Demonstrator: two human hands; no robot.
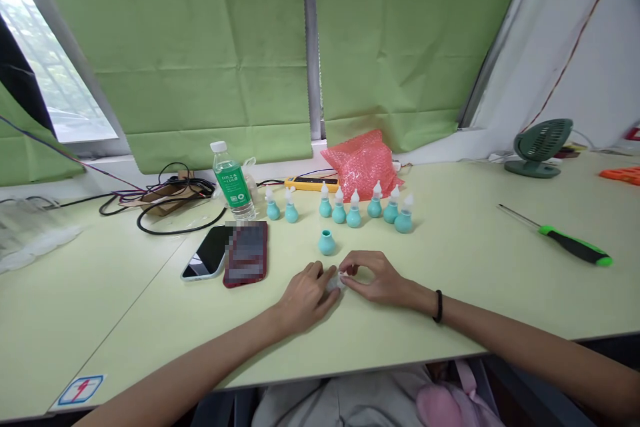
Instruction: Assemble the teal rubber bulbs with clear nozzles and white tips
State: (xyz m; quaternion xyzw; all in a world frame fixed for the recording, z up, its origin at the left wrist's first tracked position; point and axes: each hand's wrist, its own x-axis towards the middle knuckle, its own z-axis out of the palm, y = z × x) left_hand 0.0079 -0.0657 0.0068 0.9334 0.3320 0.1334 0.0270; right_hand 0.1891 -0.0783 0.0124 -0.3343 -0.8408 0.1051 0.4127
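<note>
Head view, left hand (306, 295): rests on the surface (475, 280), fingers curled inward, fingertips pinching a small white piece (335, 282) from its left side.
Head view, right hand (374, 278): also low on the surface, fingers bent, thumb and forefinger closed on the same white piece from the right; a dark band circles the wrist.
White piece: between the two hands, at the near middle of the surface; too small to tell its form.
Open teal bulb (327, 242): stands upright, uncapped, just beyond the hands, apart from them.
Row of capped teal bulbs (354, 212): eight, each with a white tip, lined up farther back.
Pink bubble bag (364, 162): behind the row, by the window.
Water bottle (231, 180): green label, upright, back left.
Phones (227, 254): two, flat, left of the hands.
Screwdriver (565, 240): green-black handle, lying well to the right.
Desk fan (540, 147): far right corner.
</note>
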